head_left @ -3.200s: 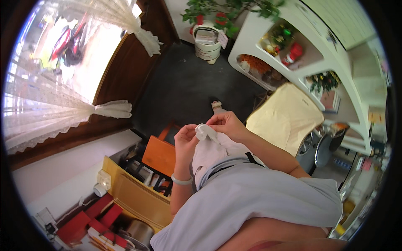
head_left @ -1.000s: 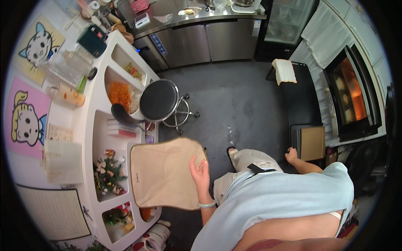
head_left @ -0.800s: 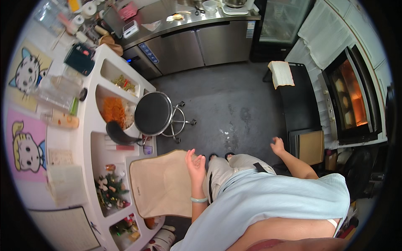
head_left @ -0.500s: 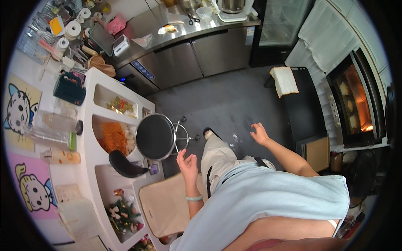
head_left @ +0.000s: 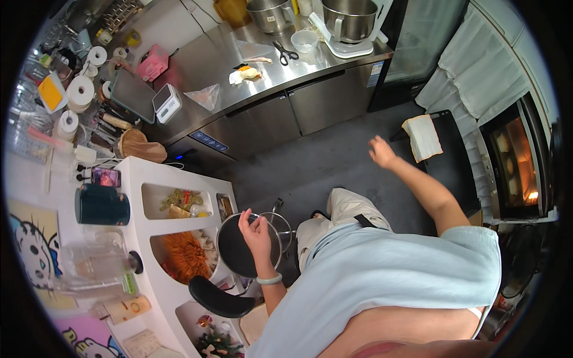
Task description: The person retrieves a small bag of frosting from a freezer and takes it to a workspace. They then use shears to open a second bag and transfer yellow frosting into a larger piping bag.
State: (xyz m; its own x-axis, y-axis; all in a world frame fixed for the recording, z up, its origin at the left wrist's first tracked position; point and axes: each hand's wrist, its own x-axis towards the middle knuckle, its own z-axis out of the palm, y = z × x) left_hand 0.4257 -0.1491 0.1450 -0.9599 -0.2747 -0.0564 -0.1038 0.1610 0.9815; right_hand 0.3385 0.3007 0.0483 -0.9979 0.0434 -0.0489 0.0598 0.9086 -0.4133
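Observation:
My left hand (head_left: 256,235) hangs in the air over the round black seat of a stool (head_left: 233,253), its fingers loosely bent and apart, with nothing in them. A pale bangle circles that wrist. My right hand (head_left: 382,152) is held out over the dark floor, also with nothing visible in it and its fingers loosely curled. Nearest to it is a white cloth (head_left: 424,138) with a yellowish edge, lying on a low black table (head_left: 456,167). Neither hand touches anything.
Ahead, a steel counter (head_left: 277,80) carries black scissors (head_left: 285,55), a white digital scale (head_left: 167,104), a clear plastic bag (head_left: 205,96) and steel bowls (head_left: 270,16). A lit oven (head_left: 516,161) stands at right. White shelving (head_left: 143,209) with decorations lines the left.
I have moved forward, so the counter appears nearer and larger. My left hand now passes over the stool seat, and my right hand has come closer to the cloth on the black table.

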